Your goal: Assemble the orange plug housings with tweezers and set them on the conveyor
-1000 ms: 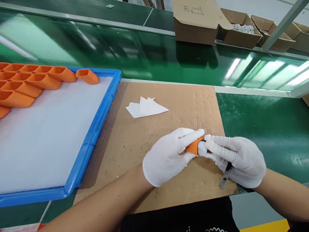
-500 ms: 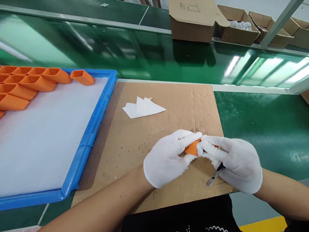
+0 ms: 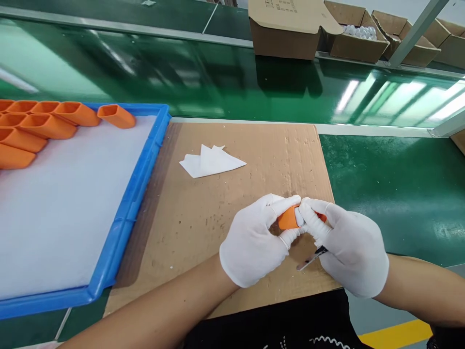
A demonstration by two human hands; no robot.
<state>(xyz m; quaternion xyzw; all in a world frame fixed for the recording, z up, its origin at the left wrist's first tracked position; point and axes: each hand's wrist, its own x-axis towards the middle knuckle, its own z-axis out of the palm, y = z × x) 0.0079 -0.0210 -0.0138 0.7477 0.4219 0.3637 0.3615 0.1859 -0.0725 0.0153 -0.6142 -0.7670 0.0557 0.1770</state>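
Glossy green surface [image 3: 392, 194], streaked with reflections. On it, blue plastic tray [image 3: 125, 213], smooth-rimmed, pale-floored; hollow orange tubes [image 3: 47, 127] with flattened mouths, massed toward far left. Alongside, flat brown cardboard sheet [image 3: 203, 213], wrinkled and flecked. Above the sheet, left hand [image 3: 257, 237] and right hand [image 3: 352, 249] in thin white fabric gloves, close together. Beyond, folded white paper [image 3: 214, 162], sharp-cornered. Between the hands, short orange tube [image 3: 287, 219], pinched in the left. Below the right, slim metal blade [image 3: 308, 262], dark end tucked under the palm. At tube's open end, rounded white piece [image 3: 299, 216], pinched by the right.
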